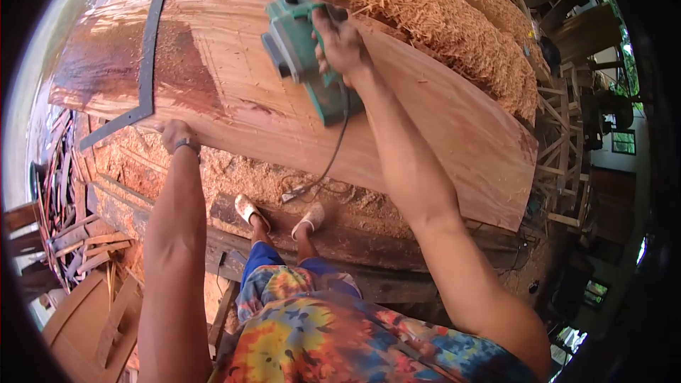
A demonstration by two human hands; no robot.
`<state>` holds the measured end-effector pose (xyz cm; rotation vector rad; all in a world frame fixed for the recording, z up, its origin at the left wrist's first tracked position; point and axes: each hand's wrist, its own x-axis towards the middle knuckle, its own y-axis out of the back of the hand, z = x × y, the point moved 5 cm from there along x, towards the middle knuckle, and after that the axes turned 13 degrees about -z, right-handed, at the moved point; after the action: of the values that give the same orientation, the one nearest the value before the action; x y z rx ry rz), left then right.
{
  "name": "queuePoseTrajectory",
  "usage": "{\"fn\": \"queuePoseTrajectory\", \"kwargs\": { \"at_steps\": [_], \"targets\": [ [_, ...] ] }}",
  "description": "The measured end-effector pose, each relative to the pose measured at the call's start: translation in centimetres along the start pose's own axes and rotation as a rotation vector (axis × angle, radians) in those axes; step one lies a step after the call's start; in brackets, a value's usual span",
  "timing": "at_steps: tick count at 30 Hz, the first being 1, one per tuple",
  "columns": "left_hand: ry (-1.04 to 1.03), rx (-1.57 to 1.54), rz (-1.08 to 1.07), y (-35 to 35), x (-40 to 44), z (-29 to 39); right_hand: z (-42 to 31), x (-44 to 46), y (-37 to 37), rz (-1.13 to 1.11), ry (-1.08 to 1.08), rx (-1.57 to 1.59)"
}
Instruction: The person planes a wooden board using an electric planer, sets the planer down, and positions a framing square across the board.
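My right hand [344, 48] is wrapped around the handle of a green electric planer [301, 50], which rests on a wide reddish wooden board [433, 113]. A blue knob tops the planer's far end, and a dark cord [335, 154] trails from it toward my feet. My left hand [179, 135] is closed at the near edge of the board, its fingers mostly hidden. Just left of that hand, a dark metal framing square [147, 64] lies across the board. The left part of the board has a darker, rougher patch.
Heaps of wood shavings [454, 14] lie beyond the board, with more below its near edge. My feet, in light clogs [248, 207], stand beside a dark beam [340, 241]. Scrap wood [92, 248] is piled at left; wooden frames [564, 142] stand at right.
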<state>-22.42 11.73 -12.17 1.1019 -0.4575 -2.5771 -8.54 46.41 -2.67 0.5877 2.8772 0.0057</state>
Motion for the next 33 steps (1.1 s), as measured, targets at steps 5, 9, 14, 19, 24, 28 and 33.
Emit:
{"fn": "queuePoseTrajectory", "kwargs": {
  "at_steps": [5,9,14,19,24,28,33],
  "targets": [
    [-0.007,0.036,-0.035,-0.2,2.1,-0.7,2.5,-16.8,-0.4,0.024,-0.047,0.019],
    [-0.004,0.028,0.004,-0.3,3.1,-0.9,6.0,-30.0,0.0,0.001,-0.106,-0.020],
    [0.032,0.019,0.032,-0.5,5.5,-1.7,8.4,-38.7,0.7,0.050,-0.201,-0.003],
    [0.059,-0.007,0.035,-0.4,3.0,-1.0,7.2,-34.6,1.0,0.018,-0.219,0.055],
    [0.037,0.119,0.095,-0.3,5.4,-1.6,3.9,-24.1,0.7,0.006,-0.138,0.053],
    [0.043,0.132,0.106,-0.1,3.7,-0.7,2.5,-13.1,0.6,0.027,-0.062,0.061],
    [0.044,0.110,0.100,0.0,3.4,-0.7,0.2,0.4,0.9,0.035,-0.018,0.020]
  ]
}}
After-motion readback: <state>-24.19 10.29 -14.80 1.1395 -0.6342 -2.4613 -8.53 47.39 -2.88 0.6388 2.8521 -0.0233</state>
